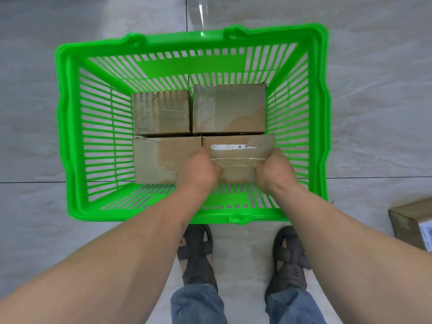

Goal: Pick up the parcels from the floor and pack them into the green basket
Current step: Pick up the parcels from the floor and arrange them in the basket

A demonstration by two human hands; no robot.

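Observation:
The green basket [72, 127] stands on the floor right in front of me. Several taped cardboard parcels lie inside it. Two fill the far row: a smaller one [161, 112] on the left and a larger one [230, 108] on the right. In the near row, one parcel [155, 160] lies at the left. Beside it sits the near-right parcel [236, 160], which carries a white label strip. My left hand [198, 170] grips its left side and my right hand [274, 173] grips its right side.
Another cardboard parcel [411, 224] with a white label lies on the tiled floor at the right edge. My two feet in dark sandals [197, 253] stand just behind the basket's near rim. Grey floor tiles surround the basket.

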